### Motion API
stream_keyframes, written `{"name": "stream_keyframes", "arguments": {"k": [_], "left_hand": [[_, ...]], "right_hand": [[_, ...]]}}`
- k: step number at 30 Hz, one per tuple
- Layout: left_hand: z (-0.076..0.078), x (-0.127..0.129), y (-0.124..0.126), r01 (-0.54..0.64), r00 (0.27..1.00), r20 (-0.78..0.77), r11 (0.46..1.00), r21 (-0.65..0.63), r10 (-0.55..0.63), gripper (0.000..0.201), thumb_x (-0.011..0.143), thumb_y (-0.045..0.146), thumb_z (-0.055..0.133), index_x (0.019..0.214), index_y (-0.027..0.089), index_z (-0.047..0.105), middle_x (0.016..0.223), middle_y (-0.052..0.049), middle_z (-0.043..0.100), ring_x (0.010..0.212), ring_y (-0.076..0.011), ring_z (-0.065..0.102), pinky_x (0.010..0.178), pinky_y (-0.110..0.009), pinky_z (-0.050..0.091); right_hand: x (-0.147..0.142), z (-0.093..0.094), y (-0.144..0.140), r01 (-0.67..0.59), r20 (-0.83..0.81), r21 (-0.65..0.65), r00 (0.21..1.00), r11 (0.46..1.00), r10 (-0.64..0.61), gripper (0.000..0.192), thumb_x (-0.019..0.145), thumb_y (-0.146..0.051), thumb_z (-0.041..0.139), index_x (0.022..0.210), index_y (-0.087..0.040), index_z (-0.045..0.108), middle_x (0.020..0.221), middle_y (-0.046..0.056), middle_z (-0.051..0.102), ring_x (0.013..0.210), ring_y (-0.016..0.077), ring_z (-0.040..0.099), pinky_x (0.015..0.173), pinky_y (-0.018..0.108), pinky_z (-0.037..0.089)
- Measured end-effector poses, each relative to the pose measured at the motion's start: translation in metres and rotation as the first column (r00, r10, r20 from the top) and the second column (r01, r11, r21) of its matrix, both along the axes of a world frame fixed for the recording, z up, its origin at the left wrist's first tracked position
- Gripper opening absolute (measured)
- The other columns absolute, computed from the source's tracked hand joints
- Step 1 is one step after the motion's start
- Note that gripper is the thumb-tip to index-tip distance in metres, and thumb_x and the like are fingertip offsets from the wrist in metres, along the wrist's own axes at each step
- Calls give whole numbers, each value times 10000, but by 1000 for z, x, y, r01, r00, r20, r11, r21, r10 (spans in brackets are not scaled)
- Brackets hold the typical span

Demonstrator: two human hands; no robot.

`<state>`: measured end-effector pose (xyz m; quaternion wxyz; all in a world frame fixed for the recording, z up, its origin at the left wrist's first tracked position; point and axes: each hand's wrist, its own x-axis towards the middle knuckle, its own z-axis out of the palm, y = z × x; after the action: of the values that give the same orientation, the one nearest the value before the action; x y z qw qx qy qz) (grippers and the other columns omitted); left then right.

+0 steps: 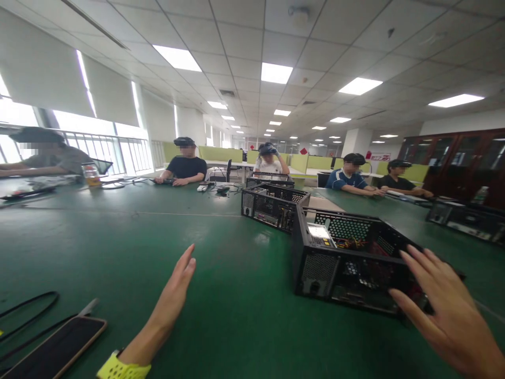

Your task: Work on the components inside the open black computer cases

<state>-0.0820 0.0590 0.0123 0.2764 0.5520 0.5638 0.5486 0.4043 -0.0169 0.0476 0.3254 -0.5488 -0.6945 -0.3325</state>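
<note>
Lying at the near left edge of the green table (pixel 118 247) is a dark phone (pixel 59 350) beside black cables (pixel 27 310). The left hand (pixel 175 289), a yellow band (pixel 122 367) at its wrist, hovers flat over the felt, fingers straight and together, holding nothing. Just right stands an open black computer case (pixel 347 258). The right hand (pixel 445 310), fingers spread, reaches over its near corner; whether it touches, I cannot tell.
</note>
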Motion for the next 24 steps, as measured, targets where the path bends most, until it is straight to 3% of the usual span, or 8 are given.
{"name": "stream_keyframes", "arguments": {"k": [3,5,6,9,15,19,24], "left_hand": [[0,-3,1,-4,1000,10,1000,-22,4,730,869,680,312,1451,239,306,1537,-54,290,1423,-253,228,1189,-462,94],[-2,-3,2,10,1000,-2,1000,-28,-10,717,878,672,303,1449,237,308,1538,-56,286,1416,-260,244,1187,-466,116],[-3,-3,3,19,1000,-11,999,-33,-19,712,882,670,299,1447,239,310,1537,-56,289,1412,-261,254,1186,-468,127],[-6,-3,4,43,998,-40,998,-41,-44,701,890,665,291,1439,230,322,1526,-71,310,1398,-269,281,1183,-483,139],[4,-3,2,66,998,-15,998,-18,-67,691,889,667,286,1419,229,355,1501,-80,353,1375,-279,320,1168,-505,183],[37,5,-1,73,997,23,995,74,-75,690,880,671,312,1388,213,400,1457,-88,418,1329,-273,388,1152,-488,236],[110,40,3,135,986,-135,958,254,-103,622,899,621,322,1331,197,466,1383,-100,499,1264,-273,461,1095,-474,327]], "right_hand": [[-20,6,49,27,74,-138,997,990,-17,625,932,-598,313,1339,-157,486,1321,108,541,1231,301,475,1051,494,346],[-28,8,71,133,97,-244,989,960,-112,612,938,-629,271,1082,-176,658,1065,80,677,996,270,612,832,409,451],[-30,9,78,195,100,-279,980,940,-173,627,930,-652,261,949,-196,691,947,59,698,885,258,636,705,370,440],[-31,9,83,292,66,-281,956,914,-285,665,890,-719,270,785,-223,700,787,27,690,745,237,638,530,302,301],[-40,7,68,225,-9,-246,972,943,-234,669,859,-753,307,794,-235,724,770,22,698,738,227,645,529,278,276],[-72,11,43,145,-12,-249,988,957,-153,638,887,-721,310,776,-238,713,785,14,699,735,225,641,576,292,333],[-124,7,-2,0,22,-179,1000,984,4,562,924,-634,348,800,-217,703,820,59,700,683,207,613,646,314,375]]}}
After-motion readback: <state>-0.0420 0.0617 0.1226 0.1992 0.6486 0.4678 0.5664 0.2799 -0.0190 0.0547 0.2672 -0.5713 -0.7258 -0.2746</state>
